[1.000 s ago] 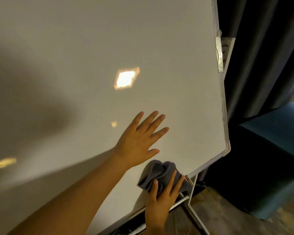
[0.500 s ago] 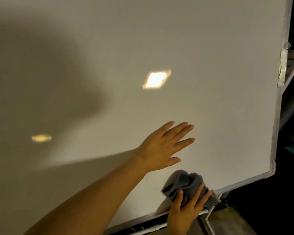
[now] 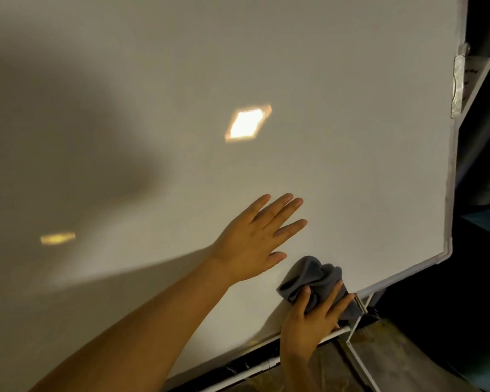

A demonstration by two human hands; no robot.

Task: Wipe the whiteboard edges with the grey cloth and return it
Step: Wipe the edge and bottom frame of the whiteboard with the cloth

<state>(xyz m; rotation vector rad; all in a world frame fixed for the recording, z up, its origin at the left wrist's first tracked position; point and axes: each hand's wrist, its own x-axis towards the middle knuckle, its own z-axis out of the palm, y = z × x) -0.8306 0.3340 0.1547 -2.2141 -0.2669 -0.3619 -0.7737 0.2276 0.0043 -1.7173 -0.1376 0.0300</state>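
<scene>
The right hand [image 3: 309,323] has the grey cloth [image 3: 313,281] pressed flat under spread fingers, low on the whiteboard [image 3: 323,108] right at its bottom edge. The left hand [image 3: 255,241] is empty, fingers fanned out, palm seemingly braced on the board just up-left of the cloth. That edge runs up-right to the corner [image 3: 446,251], so the right hand's obv nearer (my guess: slide that way). The tray below is mostly dark, can't tell what's there.
</scene>
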